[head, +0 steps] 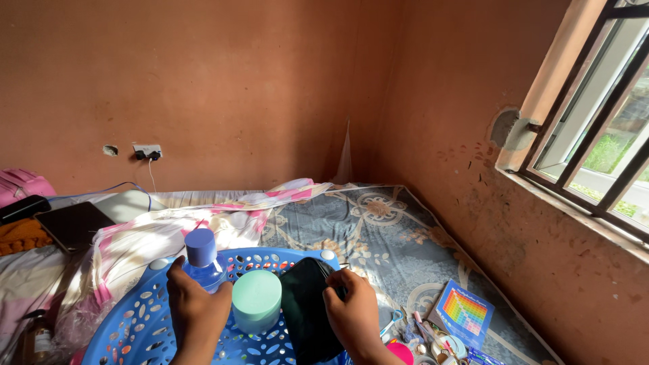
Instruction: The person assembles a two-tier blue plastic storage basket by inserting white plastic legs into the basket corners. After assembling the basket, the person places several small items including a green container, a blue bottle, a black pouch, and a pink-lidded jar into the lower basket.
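A blue perforated plastic basket [138, 318] lies on the bed in front of me. My left hand [196, 307] rests inside it, fingers around the base of a clear bottle with a blue cap [201, 253]. Beside that stands a mint-green round container [257, 299]. My right hand [353, 312] grips a black pouch [307, 304] at the basket's right rim.
A patterned grey sheet [378, 230] covers the mattress in a corner of orange walls. A small colourful box [463, 312] and several small items [433, 341] lie at right. A dark tablet [74, 225] and pink bag [23, 184] sit at left. A window [602, 128] is on the right wall.
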